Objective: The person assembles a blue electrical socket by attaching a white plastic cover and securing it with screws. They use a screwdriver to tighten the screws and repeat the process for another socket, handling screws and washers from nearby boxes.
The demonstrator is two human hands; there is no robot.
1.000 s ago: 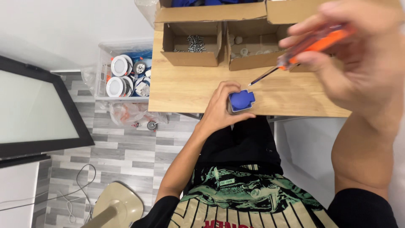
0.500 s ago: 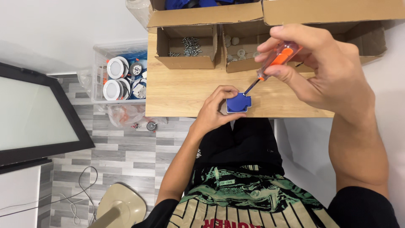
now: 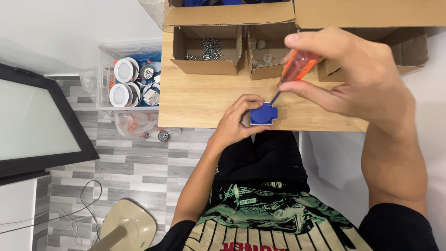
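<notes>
The left hand [image 3: 237,122] was curled around a small blue plastic part [image 3: 263,114] that sat on the wooden surface [image 3: 204,100] close to its near edge, fingers wrapped over its top and left side, thumb under it. The right hand [image 3: 357,76] was closed on the orange handle of a screwdriver [image 3: 295,69], held above the surface with the shaft slanting down and left, its tip touching the upper right corner of the blue part.

Behind the part, at the back of the surface, stood open cardboard boxes: one held a heap of metal screws [image 3: 207,46], the box beside it [image 3: 265,56] held small pale round pieces. On the floor to the left of the surface, a clear plastic bin [image 3: 106,69] held round white light fittings [image 3: 124,70]. A dark-framed panel [image 3: 37,121] leaned at the far left, and a beige fan base [image 3: 127,227] stood on the grey floor.
</notes>
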